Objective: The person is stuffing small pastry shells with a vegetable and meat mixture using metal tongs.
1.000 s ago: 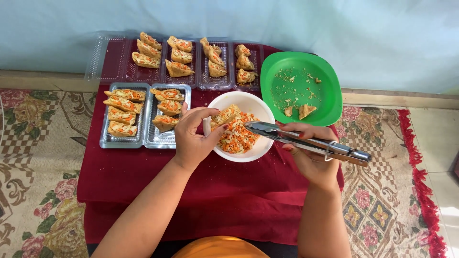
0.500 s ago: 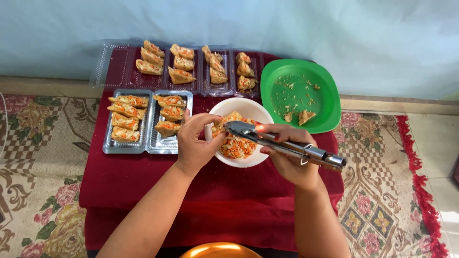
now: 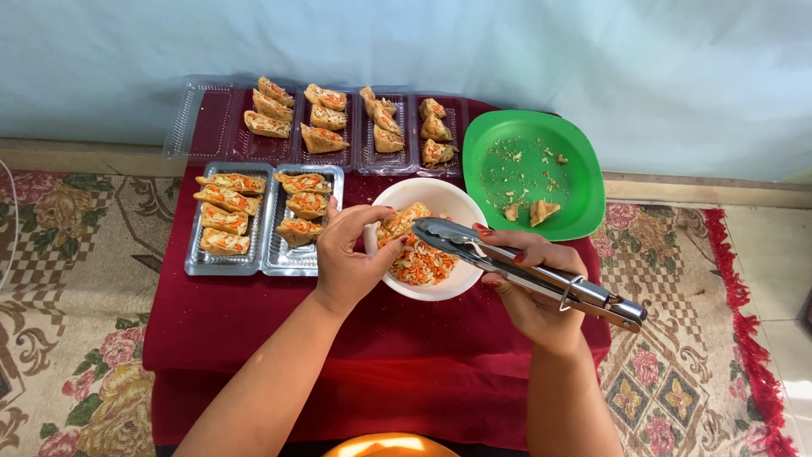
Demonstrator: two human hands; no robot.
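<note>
- Filled so far, as far as can be seen: two silver trays (image 3: 227,264) at centre left hold stuffed tofu pockets (image 3: 228,201), four in the left one and three in the right. Four clear trays (image 3: 196,123) along the top of the frame carry more filled pieces.
- In hand: the left hand (image 3: 347,258), its grip pinched on a tofu pouch (image 3: 404,222), holds it over the white bowl (image 3: 440,196) at centre frame.
- The right hand (image 3: 531,292) has its grip clenched around metal tongs (image 3: 524,272), whose tips lie at the pouch above the orange-and-white shredded filling (image 3: 423,264); whether they carry any filling cannot be told.
- Left, by my judgement: this pouch, plus two fried pieces (image 3: 534,211) and crumbs on the green plate (image 3: 584,161) at upper right. The leftmost clear tray is bare.
- Everything sits on a red-covered worktop (image 3: 254,322).
</note>
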